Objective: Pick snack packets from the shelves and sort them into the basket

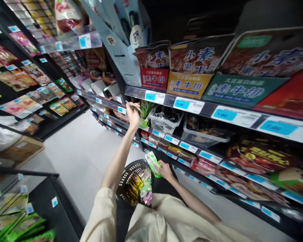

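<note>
My left hand (133,114) is raised at the shelf edge, its fingers closed on a small flat packet (134,106) that shows only edge-on. Lower down, my right hand (165,170) holds a green and white snack packet (153,164) between thumb and fingers, above the right side of a black basket (124,178). Inside the basket lie several small packets (138,183) in yellow, green and pink. Just right of my left hand are green packets (145,111) in a green-edged box on the shelf.
Shelving on the right holds boxes of red, yellow and green packs (189,69), clear plastic tubs (166,121) and price labels. More packets hang on the left rack (22,77). A low black stand (49,201) is at lower left, beside the pale floor (73,151).
</note>
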`<state>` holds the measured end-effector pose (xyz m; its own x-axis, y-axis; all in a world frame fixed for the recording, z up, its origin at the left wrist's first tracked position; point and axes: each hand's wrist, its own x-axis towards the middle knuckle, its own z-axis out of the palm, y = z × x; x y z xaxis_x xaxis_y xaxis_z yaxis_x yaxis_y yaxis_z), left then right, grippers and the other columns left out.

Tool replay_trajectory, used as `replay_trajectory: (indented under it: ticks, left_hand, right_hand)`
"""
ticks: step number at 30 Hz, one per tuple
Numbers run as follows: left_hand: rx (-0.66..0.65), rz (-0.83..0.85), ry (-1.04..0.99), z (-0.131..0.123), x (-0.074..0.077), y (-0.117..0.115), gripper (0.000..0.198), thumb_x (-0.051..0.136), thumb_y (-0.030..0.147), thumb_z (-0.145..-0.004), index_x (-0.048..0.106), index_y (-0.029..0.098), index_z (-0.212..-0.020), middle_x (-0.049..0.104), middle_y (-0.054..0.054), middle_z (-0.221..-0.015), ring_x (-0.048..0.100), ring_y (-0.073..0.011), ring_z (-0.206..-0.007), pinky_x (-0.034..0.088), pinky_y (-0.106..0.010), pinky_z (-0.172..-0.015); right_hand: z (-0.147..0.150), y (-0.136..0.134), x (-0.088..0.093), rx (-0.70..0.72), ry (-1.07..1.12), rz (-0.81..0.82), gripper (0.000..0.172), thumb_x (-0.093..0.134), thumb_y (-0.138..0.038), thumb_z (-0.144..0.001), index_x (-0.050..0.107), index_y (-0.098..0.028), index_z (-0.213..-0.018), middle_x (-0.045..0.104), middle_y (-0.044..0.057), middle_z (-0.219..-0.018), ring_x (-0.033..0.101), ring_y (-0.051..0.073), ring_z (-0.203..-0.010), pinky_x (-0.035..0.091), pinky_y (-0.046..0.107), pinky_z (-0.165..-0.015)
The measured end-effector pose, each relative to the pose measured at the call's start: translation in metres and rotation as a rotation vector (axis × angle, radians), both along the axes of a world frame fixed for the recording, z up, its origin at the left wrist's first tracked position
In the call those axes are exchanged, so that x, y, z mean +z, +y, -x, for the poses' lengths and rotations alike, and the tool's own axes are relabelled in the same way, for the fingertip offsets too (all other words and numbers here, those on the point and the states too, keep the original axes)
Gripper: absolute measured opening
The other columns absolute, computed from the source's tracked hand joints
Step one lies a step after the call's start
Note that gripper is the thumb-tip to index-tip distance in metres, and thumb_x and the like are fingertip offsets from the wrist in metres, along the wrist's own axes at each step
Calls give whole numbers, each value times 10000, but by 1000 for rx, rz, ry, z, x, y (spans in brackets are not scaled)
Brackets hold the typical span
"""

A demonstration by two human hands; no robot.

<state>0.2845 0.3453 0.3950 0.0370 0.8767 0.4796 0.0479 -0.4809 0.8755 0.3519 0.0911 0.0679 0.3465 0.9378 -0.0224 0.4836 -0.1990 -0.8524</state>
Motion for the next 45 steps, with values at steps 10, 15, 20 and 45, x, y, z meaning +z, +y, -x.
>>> replay_trajectory:
  ticks: [10,15,20,45]
  left_hand:
    - [54,-157,578,5,-7,2,358,590,94,-835,521,122,-1185,574,-212,-1264,559,-297,-1245,413,-405,-1134]
    - [-199,-203,893,17,5,-1,168,489,312,-949,616,202,-966,681,-93,-926,639,-237,-889,490,-349,-887]
    - [-405,-116,1086,21,29,12,183,530,331,-840,657,200,-855,736,-56,-851,668,-214,-802,477,-284,-794]
    - [-359,-195,1729,4,22,18,576,167,347,-1078,683,154,-1246,741,-205,-1229,692,-360,-1149,520,-436,-945]
  right_hand:
    - [-1,1,0,-13,11,9,271,597,-495,-881,690,-243,-845,744,22,-721,628,181,-625,395,257,-618]
    - [2,3,4,-32,10,27,226,620,-453,-882,701,-245,-847,756,21,-747,624,176,-622,368,254,-609]
    - [3,5,5,-64,-17,65,162,693,-396,-855,722,-237,-867,759,13,-770,627,164,-671,326,243,-601]
    - [1,5,0,-39,-46,82,196,668,-401,-895,717,-216,-937,743,29,-788,622,161,-683,301,249,-616]
